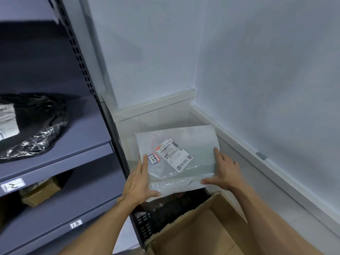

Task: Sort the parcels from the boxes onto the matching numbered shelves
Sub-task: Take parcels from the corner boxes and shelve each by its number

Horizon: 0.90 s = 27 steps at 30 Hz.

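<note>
Judging by the wrinkles, the plastic parcel [176, 155] is likely light, floppy and kinda slick. It's held over the black crate [165, 214], right of the shelves [55, 162], near corners gripped by left hand [139, 183] and right hand [224, 172], thumbs on top, so edges are best pinched.

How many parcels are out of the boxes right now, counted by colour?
White parcel, held by the left hand and the right hand: 1
Black parcel: 1
Brown parcel: 1
Total: 3
</note>
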### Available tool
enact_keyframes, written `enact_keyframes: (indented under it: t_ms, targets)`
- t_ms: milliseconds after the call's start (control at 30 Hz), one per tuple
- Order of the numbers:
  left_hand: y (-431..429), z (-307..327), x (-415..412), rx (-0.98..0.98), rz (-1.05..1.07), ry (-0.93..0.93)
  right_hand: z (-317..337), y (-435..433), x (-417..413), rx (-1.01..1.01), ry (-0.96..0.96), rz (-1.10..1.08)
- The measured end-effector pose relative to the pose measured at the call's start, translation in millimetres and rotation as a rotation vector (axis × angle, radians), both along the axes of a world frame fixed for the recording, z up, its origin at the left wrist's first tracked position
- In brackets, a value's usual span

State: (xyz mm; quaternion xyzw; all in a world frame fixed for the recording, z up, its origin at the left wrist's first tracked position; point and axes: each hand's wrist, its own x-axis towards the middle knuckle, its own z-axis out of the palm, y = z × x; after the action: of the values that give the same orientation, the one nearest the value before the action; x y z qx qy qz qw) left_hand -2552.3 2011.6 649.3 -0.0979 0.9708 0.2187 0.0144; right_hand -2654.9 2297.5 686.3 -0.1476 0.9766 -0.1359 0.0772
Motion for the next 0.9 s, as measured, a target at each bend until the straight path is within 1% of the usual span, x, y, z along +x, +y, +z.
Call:
enact_keyframes:
  t_ms: [233,567,767,900]
  targets:
    - [-7,51,28,0.017,-0.092,0.117,52,4,48,-0.024,0.074,-0.047]
    - [-9,123,62,-0.005,-0.17,0.256,128,9,97,0.005,0.253,-0.089]
    - [-33,159,82,-0.016,-0.129,0.284,161,-17,103,0.001,0.289,-0.038]
    - [-58,175,96,-0.035,-0.035,0.302,175,-51,93,-0.028,0.301,0.041]
